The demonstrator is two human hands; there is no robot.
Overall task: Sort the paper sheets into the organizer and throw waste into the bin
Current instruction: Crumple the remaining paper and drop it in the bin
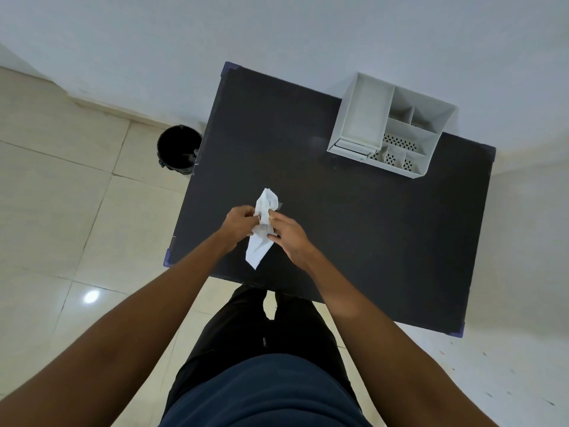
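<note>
Crumpled paper sheet (pixel 261 229) held above the near-left part of the desk (pixel 369 226), long axis running near-to-far, pointed corner toward the body. Left hand (pixel 238 224) and right hand (pixel 288 234) both pinched onto its middle. Likely risks: tearing if pulled apart; missing the bin (pixel 178 149) on the floor, left of the desk. Organizer (pixel 391 124) far right, well apart.

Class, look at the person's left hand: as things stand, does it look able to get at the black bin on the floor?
Probably yes. The bin stands open-topped beside the table's left edge, with nothing between. But the left hand shares the crumpled paper with the right hand.
</note>
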